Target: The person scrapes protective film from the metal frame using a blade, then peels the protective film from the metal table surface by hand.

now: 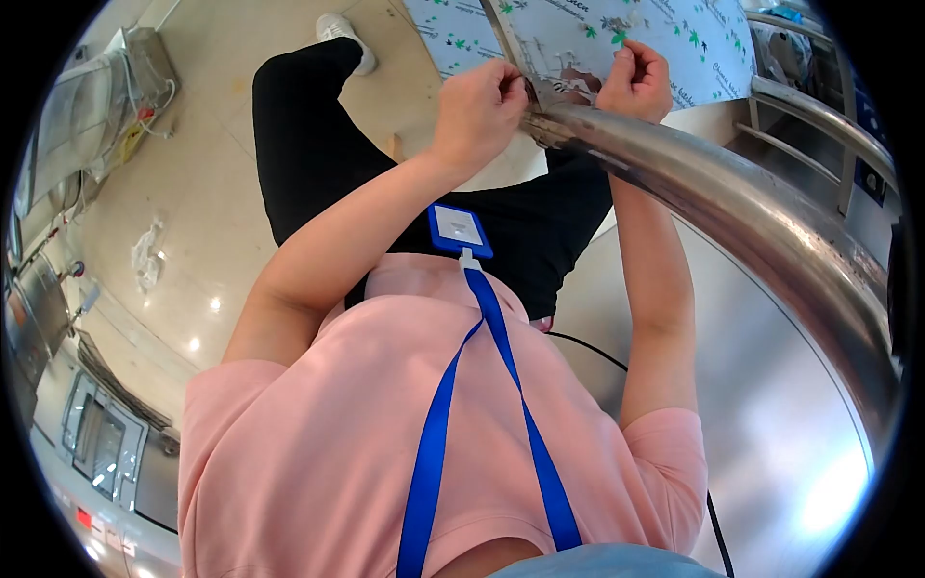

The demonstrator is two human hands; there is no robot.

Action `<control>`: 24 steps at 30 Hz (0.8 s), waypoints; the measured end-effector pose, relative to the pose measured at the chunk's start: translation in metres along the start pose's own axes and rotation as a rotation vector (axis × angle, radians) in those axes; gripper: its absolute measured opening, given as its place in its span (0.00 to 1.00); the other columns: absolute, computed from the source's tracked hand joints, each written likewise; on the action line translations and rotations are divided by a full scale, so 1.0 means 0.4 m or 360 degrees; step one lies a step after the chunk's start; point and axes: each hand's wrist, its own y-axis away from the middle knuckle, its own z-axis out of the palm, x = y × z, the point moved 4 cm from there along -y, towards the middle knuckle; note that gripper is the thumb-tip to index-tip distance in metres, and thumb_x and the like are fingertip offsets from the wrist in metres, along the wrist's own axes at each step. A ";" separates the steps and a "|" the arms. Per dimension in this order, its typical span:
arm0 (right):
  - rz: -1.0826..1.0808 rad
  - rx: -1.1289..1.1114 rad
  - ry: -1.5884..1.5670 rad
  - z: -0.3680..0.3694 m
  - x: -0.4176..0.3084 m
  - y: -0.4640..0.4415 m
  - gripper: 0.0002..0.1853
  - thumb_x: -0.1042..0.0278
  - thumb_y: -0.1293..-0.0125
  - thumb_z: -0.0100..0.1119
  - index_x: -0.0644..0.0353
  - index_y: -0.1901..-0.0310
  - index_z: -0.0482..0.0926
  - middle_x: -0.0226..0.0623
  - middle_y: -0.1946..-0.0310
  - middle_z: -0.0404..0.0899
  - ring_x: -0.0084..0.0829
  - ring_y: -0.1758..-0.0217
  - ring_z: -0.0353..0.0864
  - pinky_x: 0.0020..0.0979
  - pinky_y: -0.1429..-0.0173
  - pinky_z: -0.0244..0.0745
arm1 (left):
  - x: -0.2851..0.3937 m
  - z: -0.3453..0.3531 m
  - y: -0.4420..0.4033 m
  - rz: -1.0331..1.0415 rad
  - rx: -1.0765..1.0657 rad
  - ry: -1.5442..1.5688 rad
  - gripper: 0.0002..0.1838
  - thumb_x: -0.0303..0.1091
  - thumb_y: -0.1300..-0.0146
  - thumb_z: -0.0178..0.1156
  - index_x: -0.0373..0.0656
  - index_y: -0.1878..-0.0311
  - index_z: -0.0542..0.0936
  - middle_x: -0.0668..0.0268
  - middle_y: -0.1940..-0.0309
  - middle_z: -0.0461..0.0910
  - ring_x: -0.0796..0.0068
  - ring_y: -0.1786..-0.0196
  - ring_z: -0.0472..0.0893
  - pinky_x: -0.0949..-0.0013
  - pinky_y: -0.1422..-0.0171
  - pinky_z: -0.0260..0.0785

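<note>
My left hand [481, 108] is closed in a fist-like grip beside a narrow metal edge, near the end of a thick steel tube [713, 178]. Across from it, my right hand [636, 85] is closed, thumb against curled index finger, just above the tube and over a panel covered in printed film [674, 43] with green leaves and lettering. What either hand holds is too small or hidden to name. Between the hands, the panel surface [568, 85] looks shiny, with reddish-brown reflections.
A blue-framed badge [457, 228] hangs on a blue lanyard over my lap. Steel rails [819, 116] stand at the right. A smooth metal surface [732, 356] lies beside my right arm. Crumpled plastic [147, 257] is on the floor, with machinery [82, 116] beyond at the left.
</note>
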 end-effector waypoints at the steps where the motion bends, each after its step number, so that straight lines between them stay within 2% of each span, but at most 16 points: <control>1: -0.0013 0.0010 -0.0002 0.000 -0.003 -0.002 0.05 0.74 0.45 0.55 0.63 0.67 0.77 0.35 0.78 0.76 0.24 0.79 0.74 0.25 0.71 0.70 | -0.004 0.000 0.001 -0.0007 0.0012 0.0035 0.05 0.29 0.49 0.56 0.37 0.73 0.76 0.56 0.80 0.76 0.60 0.77 0.76 0.65 0.71 0.67; 10: -0.0024 -0.0007 -0.0006 0.005 -0.008 -0.004 0.05 0.73 0.45 0.55 0.63 0.67 0.76 0.34 0.79 0.75 0.23 0.80 0.73 0.24 0.72 0.69 | -0.022 -0.006 0.001 -0.0150 0.0049 0.0192 0.04 0.29 0.49 0.57 0.38 0.72 0.76 0.57 0.82 0.75 0.63 0.81 0.75 0.68 0.74 0.66; 13: -0.0025 0.0043 0.0069 0.009 -0.005 -0.007 0.05 0.72 0.44 0.55 0.63 0.66 0.76 0.34 0.78 0.75 0.22 0.79 0.73 0.24 0.71 0.69 | 0.001 -0.021 -0.014 0.0055 0.0003 -0.0145 0.06 0.28 0.44 0.56 0.33 0.69 0.76 0.63 0.81 0.77 0.81 0.78 0.76 0.76 0.72 0.67; 16: 0.0030 0.0018 0.0170 0.006 -0.031 -0.007 0.08 0.72 0.42 0.54 0.65 0.63 0.75 0.33 0.75 0.76 0.18 0.78 0.71 0.20 0.71 0.68 | 0.016 -0.027 -0.030 0.0333 0.0047 -0.0348 0.07 0.30 0.44 0.56 0.34 0.70 0.77 0.63 0.83 0.76 0.81 0.79 0.75 0.74 0.73 0.67; 19: 0.0015 0.0003 0.0161 0.014 -0.048 -0.011 0.08 0.71 0.42 0.53 0.65 0.62 0.74 0.34 0.71 0.76 0.19 0.78 0.71 0.20 0.71 0.68 | 0.013 -0.095 -0.091 0.0389 0.0238 -0.0660 0.08 0.31 0.43 0.56 0.35 0.69 0.77 0.63 0.78 0.78 0.80 0.76 0.75 0.73 0.70 0.68; 22: 0.0214 -0.0069 0.0085 0.028 -0.030 -0.010 0.08 0.71 0.41 0.52 0.65 0.62 0.74 0.36 0.69 0.76 0.18 0.77 0.72 0.21 0.70 0.69 | 0.032 -0.165 -0.196 0.0094 0.0131 -0.0389 0.08 0.31 0.42 0.52 0.35 0.65 0.75 0.59 0.80 0.75 0.69 0.70 0.78 0.71 0.66 0.68; 24: 0.0135 -0.0077 0.0041 0.037 -0.012 -0.017 0.09 0.71 0.41 0.52 0.66 0.61 0.74 0.37 0.70 0.76 0.19 0.76 0.72 0.21 0.69 0.69 | 0.126 -0.160 -0.237 0.0201 0.0152 0.0043 0.07 0.30 0.44 0.52 0.36 0.67 0.75 0.58 0.81 0.74 0.62 0.72 0.77 0.66 0.66 0.67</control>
